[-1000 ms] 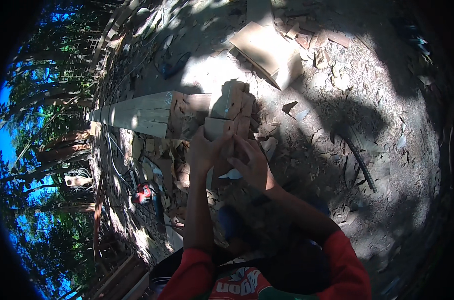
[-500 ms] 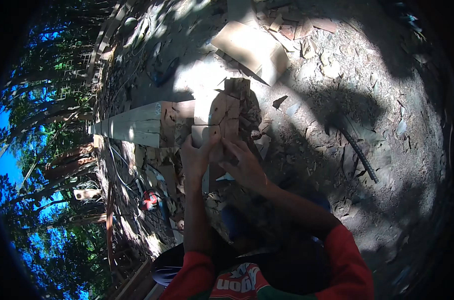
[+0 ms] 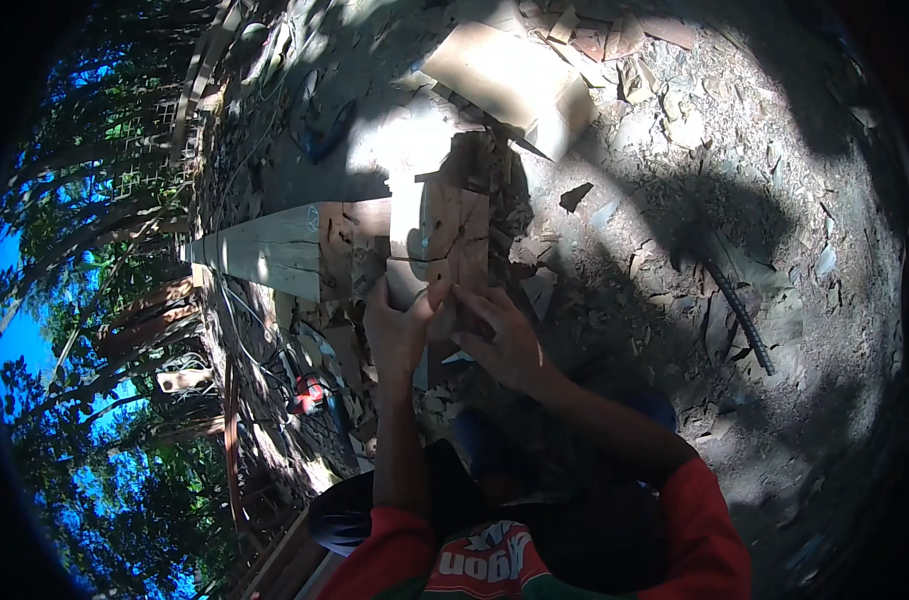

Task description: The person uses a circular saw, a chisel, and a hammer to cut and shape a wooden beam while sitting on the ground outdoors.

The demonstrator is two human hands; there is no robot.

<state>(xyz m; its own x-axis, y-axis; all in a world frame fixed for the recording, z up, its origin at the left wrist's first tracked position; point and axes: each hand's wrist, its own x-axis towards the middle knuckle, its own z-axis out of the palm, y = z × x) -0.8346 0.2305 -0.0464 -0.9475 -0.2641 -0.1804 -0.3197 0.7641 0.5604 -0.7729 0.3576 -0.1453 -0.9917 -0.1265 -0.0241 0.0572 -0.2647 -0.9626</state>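
A cracked, light-brown wooden block (image 3: 458, 235) lies in front of me, half in bright sun and half in shade. At its near end is a smaller wooden piece (image 3: 406, 284). My left hand (image 3: 399, 328) is closed around this small piece, thumb on its right side and fingers along its left. From the right, my right hand (image 3: 508, 342) holds the near edge of the same piece, its fingers bent and fingertips close to my left thumb. Part of the piece is hidden behind my fingers.
A long squared timber (image 3: 265, 248) reaches away to the left. Farther off lies a sunlit board (image 3: 500, 75) among wood scraps. A ribbed metal bar (image 3: 740, 315) rests on the chip-strewn ground at right. A red-and-black tool (image 3: 310, 395) lies at lower left.
The view has shifted slightly, so the scene sits a little lower and farther right. Both hands keep their hold on the small wooden piece, with barely any movement.
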